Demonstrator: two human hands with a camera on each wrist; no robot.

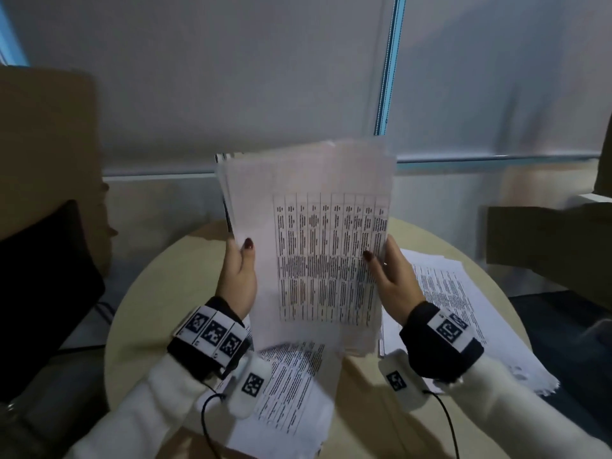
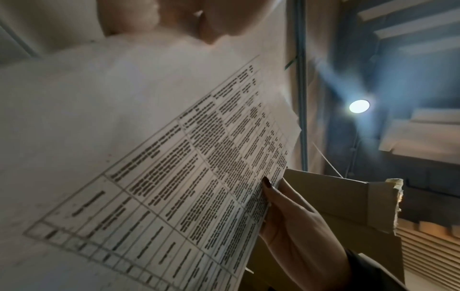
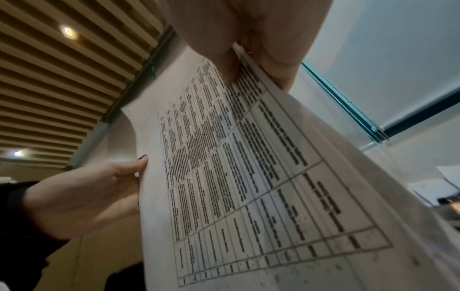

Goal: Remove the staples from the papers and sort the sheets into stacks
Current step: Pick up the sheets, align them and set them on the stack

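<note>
Both hands hold the sheaf of papers upright above the tabletop middle: left hand grasping its left edge, right hand its right edge; loose sheets lie toward the right edge

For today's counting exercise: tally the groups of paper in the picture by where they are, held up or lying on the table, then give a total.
Upright white bundle of printed sheets held in both hands: 1
White printed paper piles lying on the round beige table: 2, near and right
Total: 3
</note>
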